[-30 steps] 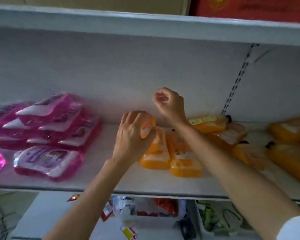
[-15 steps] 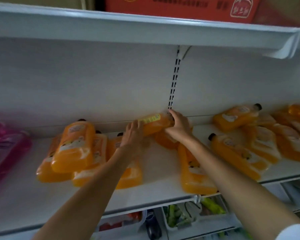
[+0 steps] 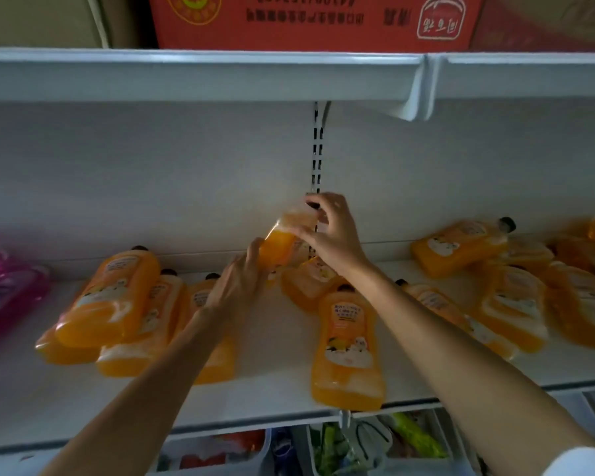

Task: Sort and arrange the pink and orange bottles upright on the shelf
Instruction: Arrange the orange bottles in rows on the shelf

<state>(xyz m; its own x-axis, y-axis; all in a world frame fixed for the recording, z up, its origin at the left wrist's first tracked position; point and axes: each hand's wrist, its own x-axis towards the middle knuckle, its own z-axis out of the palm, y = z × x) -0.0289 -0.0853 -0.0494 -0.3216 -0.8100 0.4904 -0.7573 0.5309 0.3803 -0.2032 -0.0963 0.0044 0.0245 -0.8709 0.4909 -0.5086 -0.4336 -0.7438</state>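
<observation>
Orange bottles lie strewn along the white shelf, nearly all on their sides. The pale back panel rises behind them, and an upper shelf overhead carries a red carton whose lettering reads upside down. On the right the bottles overlap in a loose heap, and one propped bottle rests on top with its black cap pointing right. On the left a stack of several leans together, caps toward the back panel. Beyond it, at the frame's edge, are pink bottles, also lying down. Under the shelf, bins hold mixed goods too blurred to name. At centre front a single front bottle lies flat with its label up and its base at the shelf's lip, between the two forearms. Just behind it the held bottle is raised off the shelf and tilted, top up and to the right, in front of the slotted upright. The right hand grips its neck end, fingers curled over the top. The left hand holds its lower end, fingertips on the orange body. A white sleeve shows on the right arm at the bottom corner.
</observation>
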